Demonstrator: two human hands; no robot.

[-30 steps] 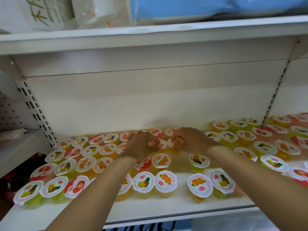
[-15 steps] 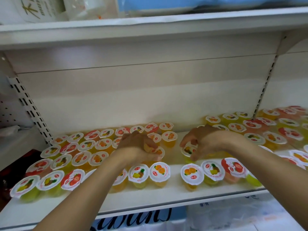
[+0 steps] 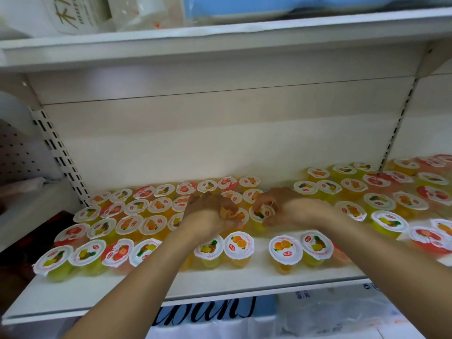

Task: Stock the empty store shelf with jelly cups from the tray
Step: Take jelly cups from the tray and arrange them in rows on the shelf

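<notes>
Orange jelly shows between the curled fingers of the left hand (image 3: 210, 216), which grips an orange jelly cup (image 3: 232, 214) at the middle of the white shelf (image 3: 220, 280). Just beside it, at three o'clock, the right hand (image 3: 286, 206) pinches the rim of a pineapple jelly cup (image 3: 263, 214) that stands upright, lid up. Both held cups sit in the bare lane between two blocks of stocked cups: the left block (image 3: 127, 221) spreads toward nine o'clock, the right block (image 3: 381, 199) toward three.

The lane runs from six to twelve o'clock, and its open stretch lies at twelve o'clock from the hands, toward the back wall; a smaller gap shows at six, between two orange-lidded cups in the front row (image 3: 261, 250). Each hand is equally near. Setting-down looks like the step underway, though whether the cup bases touch the shelf is hidden. No tray is visible.
</notes>
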